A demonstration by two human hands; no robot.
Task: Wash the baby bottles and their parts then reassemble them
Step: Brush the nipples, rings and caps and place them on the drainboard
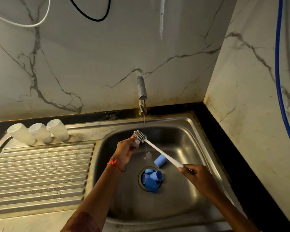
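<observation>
Bottles, three cloudy ones without tops, stand mouth-down in a row at the back of the ribbed drainboard, close beside one another and well apart from both hands. The drainboard belongs to a steel sink set into a black desk against marble-patterned walls. A blue hose hangs down the right wall. A steel tap rises behind the basin, and a thin stream of water falls from it into the basin.

Both arms reach in over the basin. The right hand has its fingers wrapped round the end of a long white brush, which slants up and left so that its grey bristled head sits under the stream. The left hand, with a red thread at the wrist, has its fingers curled round a small clear part, held against the brush head; what part it is cannot be told.

A cluster of blue caps sits in the drain hole. One more blue cap lies on its side just beyond them, under the brush handle.
</observation>
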